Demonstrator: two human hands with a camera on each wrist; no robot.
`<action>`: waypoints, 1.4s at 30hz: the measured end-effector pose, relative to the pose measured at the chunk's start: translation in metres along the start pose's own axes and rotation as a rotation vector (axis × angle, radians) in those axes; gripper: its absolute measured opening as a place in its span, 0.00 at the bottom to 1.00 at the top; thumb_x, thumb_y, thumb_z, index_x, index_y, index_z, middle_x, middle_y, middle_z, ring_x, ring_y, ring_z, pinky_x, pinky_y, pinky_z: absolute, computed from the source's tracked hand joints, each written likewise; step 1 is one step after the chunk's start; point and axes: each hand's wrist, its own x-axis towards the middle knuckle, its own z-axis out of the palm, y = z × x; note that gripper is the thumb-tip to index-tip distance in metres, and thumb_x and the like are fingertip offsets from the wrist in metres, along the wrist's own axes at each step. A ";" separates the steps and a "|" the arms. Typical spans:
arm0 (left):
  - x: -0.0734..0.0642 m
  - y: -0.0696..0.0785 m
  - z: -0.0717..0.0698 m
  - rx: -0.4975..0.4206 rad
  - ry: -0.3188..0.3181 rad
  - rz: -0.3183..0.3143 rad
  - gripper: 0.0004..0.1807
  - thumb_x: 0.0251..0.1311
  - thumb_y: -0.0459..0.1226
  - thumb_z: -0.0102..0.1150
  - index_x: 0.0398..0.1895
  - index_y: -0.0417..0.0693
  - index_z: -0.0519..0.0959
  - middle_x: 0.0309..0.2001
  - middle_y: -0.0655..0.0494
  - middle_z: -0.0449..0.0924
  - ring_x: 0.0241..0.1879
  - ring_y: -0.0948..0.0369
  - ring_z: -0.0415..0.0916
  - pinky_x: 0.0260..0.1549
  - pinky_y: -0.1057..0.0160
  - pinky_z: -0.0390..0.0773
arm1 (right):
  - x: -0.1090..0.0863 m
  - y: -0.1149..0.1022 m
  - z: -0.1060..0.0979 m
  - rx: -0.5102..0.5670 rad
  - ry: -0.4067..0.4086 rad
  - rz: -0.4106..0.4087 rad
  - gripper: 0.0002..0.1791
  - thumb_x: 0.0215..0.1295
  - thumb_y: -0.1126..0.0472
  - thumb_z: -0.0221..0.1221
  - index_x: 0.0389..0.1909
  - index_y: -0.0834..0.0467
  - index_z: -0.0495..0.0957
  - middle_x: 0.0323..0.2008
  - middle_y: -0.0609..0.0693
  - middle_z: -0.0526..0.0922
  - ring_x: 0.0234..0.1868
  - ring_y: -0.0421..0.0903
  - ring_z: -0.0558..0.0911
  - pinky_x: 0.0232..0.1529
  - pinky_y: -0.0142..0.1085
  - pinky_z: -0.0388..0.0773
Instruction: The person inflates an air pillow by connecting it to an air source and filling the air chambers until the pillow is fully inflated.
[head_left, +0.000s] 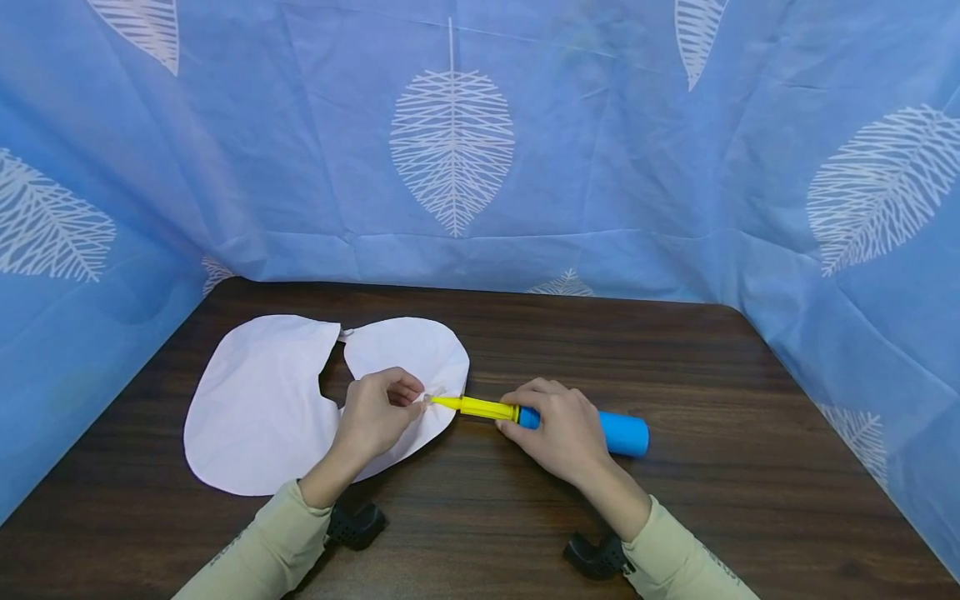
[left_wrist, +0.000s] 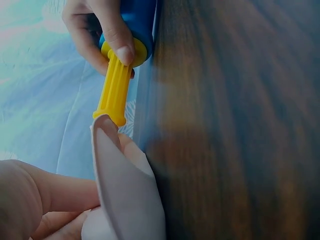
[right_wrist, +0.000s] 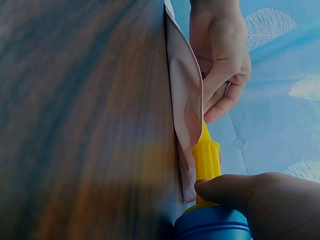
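A hand air pump with a blue barrel and a yellow nozzle lies across the middle, its tip pointing left. My right hand grips it near the front of the barrel; in the right wrist view the thumb lies at the nozzle's base. A flat, pale pinkish-white inflatable with two rounded lobes and a gap between them is spread out on the left. Over its right lobe, my left hand pinches the small clear valve at the nozzle's tip. Fingers partly hide how far the tip is in.
Everything rests on a dark wood-grain table. A blue curtain with white leaf prints hangs behind the table and along both sides. Each wrist carries a black camera mount, such as the left mount.
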 end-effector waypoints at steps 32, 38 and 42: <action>0.001 -0.001 -0.004 -0.096 -0.008 -0.019 0.07 0.59 0.25 0.74 0.37 0.44 0.92 0.33 0.50 0.93 0.36 0.58 0.87 0.39 0.62 0.84 | 0.001 0.002 0.003 -0.023 -0.003 -0.022 0.17 0.61 0.50 0.78 0.50 0.47 0.92 0.47 0.45 0.91 0.48 0.49 0.85 0.49 0.45 0.79; 0.001 -0.001 -0.004 -0.041 -0.027 0.046 0.09 0.59 0.25 0.73 0.39 0.45 0.91 0.35 0.51 0.93 0.37 0.57 0.87 0.42 0.60 0.86 | 0.002 0.002 0.002 -0.014 -0.011 -0.021 0.18 0.60 0.49 0.78 0.50 0.48 0.92 0.48 0.46 0.91 0.48 0.49 0.85 0.48 0.44 0.78; 0.000 0.001 -0.005 -0.023 -0.027 0.101 0.10 0.59 0.23 0.73 0.39 0.44 0.91 0.36 0.51 0.93 0.37 0.57 0.87 0.44 0.56 0.87 | 0.002 0.001 0.001 -0.018 -0.015 -0.021 0.18 0.60 0.49 0.79 0.50 0.48 0.93 0.48 0.46 0.91 0.47 0.48 0.85 0.48 0.43 0.78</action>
